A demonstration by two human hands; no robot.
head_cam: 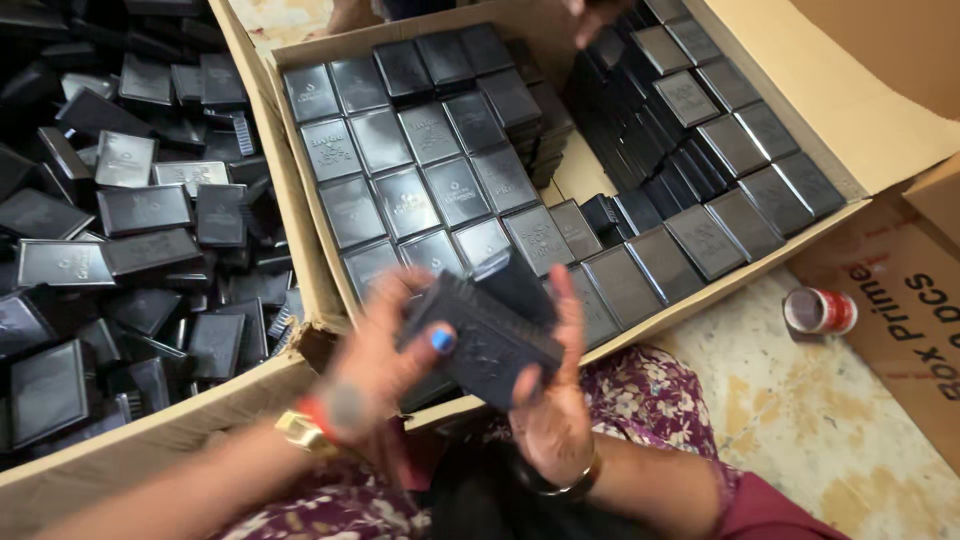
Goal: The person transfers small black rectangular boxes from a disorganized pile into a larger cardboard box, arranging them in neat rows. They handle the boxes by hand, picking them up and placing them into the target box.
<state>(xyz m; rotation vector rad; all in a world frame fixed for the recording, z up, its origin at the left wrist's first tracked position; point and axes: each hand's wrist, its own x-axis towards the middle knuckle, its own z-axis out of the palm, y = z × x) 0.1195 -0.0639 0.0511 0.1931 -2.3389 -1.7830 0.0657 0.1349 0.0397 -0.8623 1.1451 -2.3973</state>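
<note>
- A black case is gripped at lower centre by both hands: left hand, right hand.
- Long axis is run upper-left to lower-right (motion-blurred), above the packed carton.

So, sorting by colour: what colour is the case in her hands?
Black case, clearest in the head view.

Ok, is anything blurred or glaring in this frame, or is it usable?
Head view: left hand and the black case it holds with the right hand are motion-blurred; packed cases in the cardboard box are fairly sharp, with soft sheen on the lids; no hard shadows.
</note>
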